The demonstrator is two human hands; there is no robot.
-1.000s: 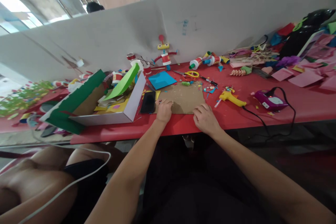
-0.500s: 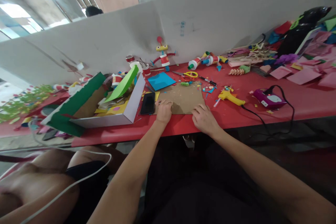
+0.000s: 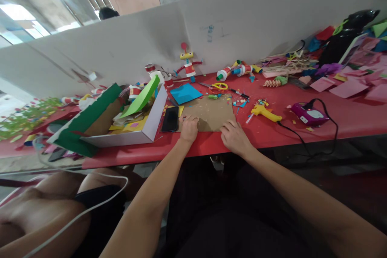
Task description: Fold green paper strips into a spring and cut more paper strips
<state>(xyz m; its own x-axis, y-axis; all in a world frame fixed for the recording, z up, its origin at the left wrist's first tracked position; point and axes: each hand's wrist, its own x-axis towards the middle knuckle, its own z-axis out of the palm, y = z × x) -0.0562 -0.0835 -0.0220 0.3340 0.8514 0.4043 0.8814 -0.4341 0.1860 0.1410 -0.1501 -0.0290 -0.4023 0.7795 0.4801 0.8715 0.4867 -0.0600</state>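
Observation:
My left hand (image 3: 189,126) rests on the near left corner of a brown cardboard sheet (image 3: 211,115), its fingers loosely bent and lying on the surface. At the sheet's near right corner, my right hand (image 3: 235,136) lies with its fingers apart on the edge. Neither hand visibly grips anything. A black phone (image 3: 170,119) lies just left of my left hand, partly over yellow paper. On the sheet's far side are a small green paper spring (image 3: 212,97) and a blue paper piece (image 3: 185,93). Beyond it lie yellow-handled scissors (image 3: 219,86).
A green and white box (image 3: 121,141) full of paper scraps stands left. Right are a yellow glue gun (image 3: 266,113) and a purple power socket box (image 3: 308,114) with a black cord. A paper-cup robot figure (image 3: 189,68) stands by the wall. Another person's legs (image 3: 57,205) show lower left.

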